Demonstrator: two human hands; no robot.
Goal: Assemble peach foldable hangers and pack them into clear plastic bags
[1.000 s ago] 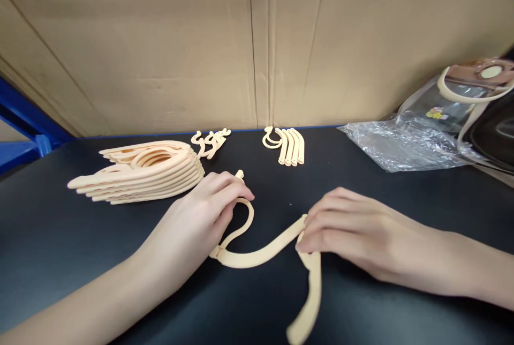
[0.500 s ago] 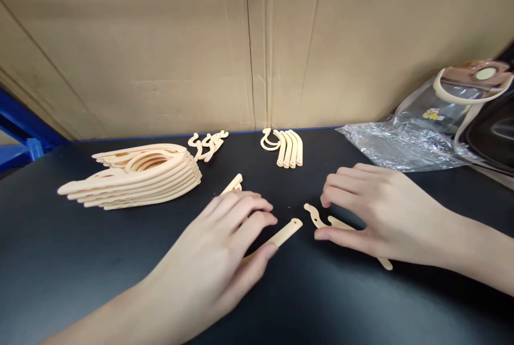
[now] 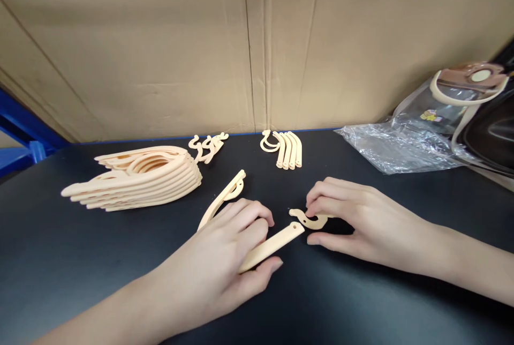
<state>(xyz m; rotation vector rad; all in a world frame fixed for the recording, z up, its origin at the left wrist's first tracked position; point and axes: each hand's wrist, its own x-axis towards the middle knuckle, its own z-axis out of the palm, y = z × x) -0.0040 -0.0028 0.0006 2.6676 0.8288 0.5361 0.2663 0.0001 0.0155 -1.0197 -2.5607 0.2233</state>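
Observation:
My left hand (image 3: 219, 254) curls over a beige plastic hanger arm (image 3: 269, 247) lying on the black table, with the thumb a little apart below it. The arm's end with a small hole points toward my right hand (image 3: 361, 219). That hand has its fingers bent onto a beige hanger hook (image 3: 315, 222), its thumb just below. The hook's narrow tip lies close to the end of the arm, and its other part is hidden under the fingers. Beyond my left hand lies another curved hanger piece (image 3: 219, 197), partly covered by the hand.
At the left sits a stack of beige hangers (image 3: 140, 179). Loose hooks (image 3: 206, 147) and a row of hanger arms (image 3: 289, 149) lie at the back. A clear plastic bag (image 3: 385, 144) and a bottle with a strap (image 3: 461, 93) are at the right. Cardboard (image 3: 160, 50) stands behind.
My right hand has moved left with the hook, bringing it close to the arm's end. My left hand has shifted slightly down, showing more of the arm and the curved piece behind.

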